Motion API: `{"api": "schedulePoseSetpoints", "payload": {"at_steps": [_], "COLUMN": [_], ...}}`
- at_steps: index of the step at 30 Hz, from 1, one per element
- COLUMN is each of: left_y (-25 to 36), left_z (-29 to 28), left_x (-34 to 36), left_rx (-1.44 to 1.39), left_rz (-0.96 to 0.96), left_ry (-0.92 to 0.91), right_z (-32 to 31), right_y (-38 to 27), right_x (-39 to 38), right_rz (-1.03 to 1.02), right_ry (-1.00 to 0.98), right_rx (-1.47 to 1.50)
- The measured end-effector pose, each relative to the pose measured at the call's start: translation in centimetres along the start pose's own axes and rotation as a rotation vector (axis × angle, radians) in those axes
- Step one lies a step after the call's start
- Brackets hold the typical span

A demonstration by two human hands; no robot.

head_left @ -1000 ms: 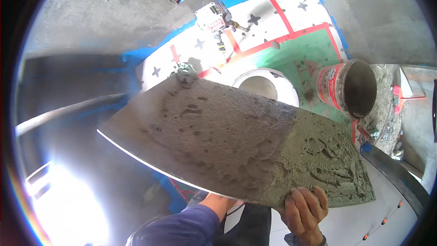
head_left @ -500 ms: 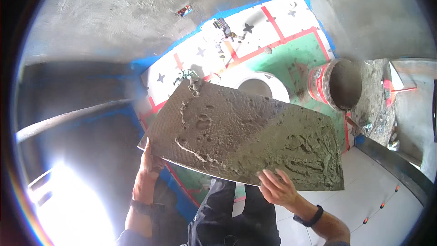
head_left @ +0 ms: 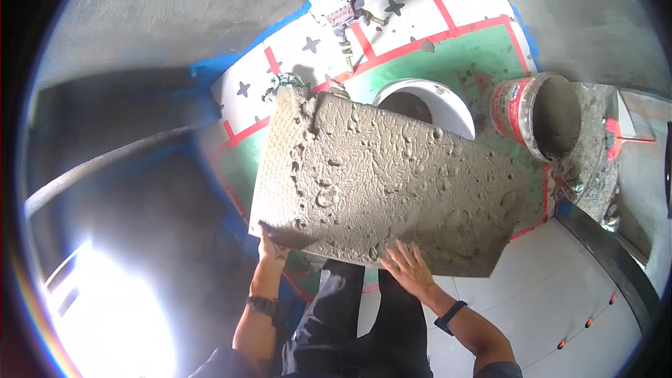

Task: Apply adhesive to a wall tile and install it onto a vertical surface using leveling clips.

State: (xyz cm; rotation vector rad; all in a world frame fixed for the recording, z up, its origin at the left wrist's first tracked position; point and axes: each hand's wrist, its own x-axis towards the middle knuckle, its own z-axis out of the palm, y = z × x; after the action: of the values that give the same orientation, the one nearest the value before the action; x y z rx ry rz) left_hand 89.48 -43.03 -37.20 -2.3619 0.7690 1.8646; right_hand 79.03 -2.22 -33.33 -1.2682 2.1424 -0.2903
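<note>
A large tile (head_left: 392, 175), its upper face coated with ridged grey mortar, is held in front of my legs. My left hand (head_left: 271, 246) grips its near left corner, with the fingers partly hidden beneath it. At the near edge, my right hand (head_left: 408, 266) lies with fingers spread against the mortar. The left end of the tile shows a patterned strip with only thin mortar. Whether anything under the tile supports it is hidden.
Past the tile, a white bucket (head_left: 455, 108) and a red-and-white mortar bucket (head_left: 521, 115) stand on the green floor. A power tool (head_left: 336, 5) lies on white, red-taped sheeting. A dark raised threshold (head_left: 602, 252) and white floor tiles (head_left: 504, 308) are at right.
The tile has shifted right and turned, its mortar now catching more light. My left hand moved right with it. My right hand's fingers have flattened onto the near edge.
</note>
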Motion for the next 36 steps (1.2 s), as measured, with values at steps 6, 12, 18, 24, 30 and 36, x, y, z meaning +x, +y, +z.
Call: {"api": "schedulePoseSetpoints", "payload": {"at_steps": [6, 12, 18, 24, 30, 36], "left_y": [0.0, -0.3, 0.2, -1.5, -3.3, -10.3], "left_z": [0.9, 1.7, -1.3, -1.3, -2.9, 2.5], "left_x": [4.6, 7.1, 10.2, 9.3, 10.2, 9.7], "left_rx": [-0.002, 0.094, 0.021, 0.021, -0.053, -0.210], "left_rz": [0.142, 0.128, 0.057, 0.004, -0.044, -0.068], "left_ry": [0.211, 0.061, 0.121, 0.081, 0.141, -0.025], "right_z": [-3.8, 1.9, 2.9, -0.9, -6.2, -10.2], "right_y": [13.0, 31.8, 36.5, 35.9, 37.5, 44.7], "right_x": [-4.2, -15.0, -12.9, -11.4, -7.5, -7.8], "right_rz": [0.772, 1.520, 1.613, 1.469, 1.473, 1.250], "right_ry": [0.434, 0.664, 0.709, 0.866, 0.796, 0.845], "right_rx": [0.068, 0.641, 1.439, 1.543, 1.507, 1.385]}}
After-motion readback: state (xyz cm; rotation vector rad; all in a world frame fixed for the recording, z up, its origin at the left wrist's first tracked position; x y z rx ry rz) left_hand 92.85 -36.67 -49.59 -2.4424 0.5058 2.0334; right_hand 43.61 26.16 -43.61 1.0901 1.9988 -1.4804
